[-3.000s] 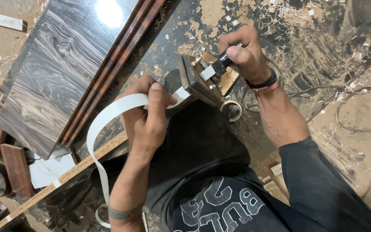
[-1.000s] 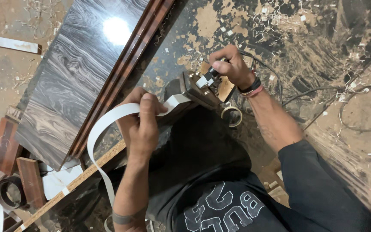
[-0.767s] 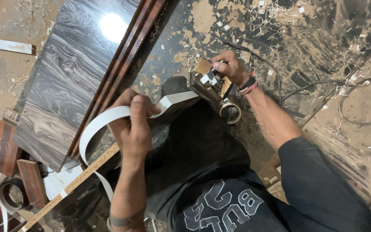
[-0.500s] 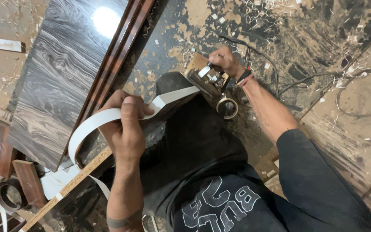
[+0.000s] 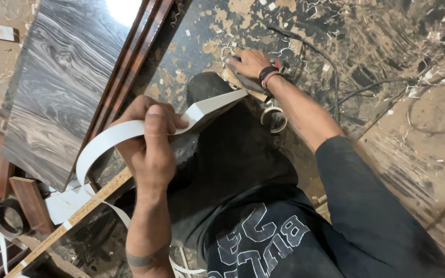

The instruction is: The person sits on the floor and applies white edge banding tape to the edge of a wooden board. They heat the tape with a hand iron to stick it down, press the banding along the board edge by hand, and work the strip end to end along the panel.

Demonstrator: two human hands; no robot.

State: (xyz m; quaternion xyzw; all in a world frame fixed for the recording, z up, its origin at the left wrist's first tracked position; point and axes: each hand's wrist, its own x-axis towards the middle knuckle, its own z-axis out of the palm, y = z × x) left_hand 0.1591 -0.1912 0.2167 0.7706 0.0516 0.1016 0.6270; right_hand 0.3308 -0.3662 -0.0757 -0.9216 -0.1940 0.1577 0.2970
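Note:
My left hand (image 5: 150,146) pinches a long white edge-band strip (image 5: 104,139) between thumb and fingers. The strip loops down to the left, and its free end (image 5: 217,103) points right across my dark-trousered knee. My right hand (image 5: 251,62) is stretched out to the floor, closed over a small dark tool (image 5: 251,82) that lies on a wooden block (image 5: 233,80). Most of the tool is hidden under the palm. A roll of tape (image 5: 274,119) lies on the floor just below my right wrist.
A grey wood-grain board (image 5: 57,87) with dark brown mouldings (image 5: 130,67) along its edge lies at left. A pale wooden batten (image 5: 93,198), brown offcuts (image 5: 29,203) and a black tape roll (image 5: 6,216) sit at lower left. Cables (image 5: 336,82) and shavings cover the stained floor.
My right hand has moved the tool away from the strip's end down to the block on the floor. My left hand has pulled the strip back to the left and lower.

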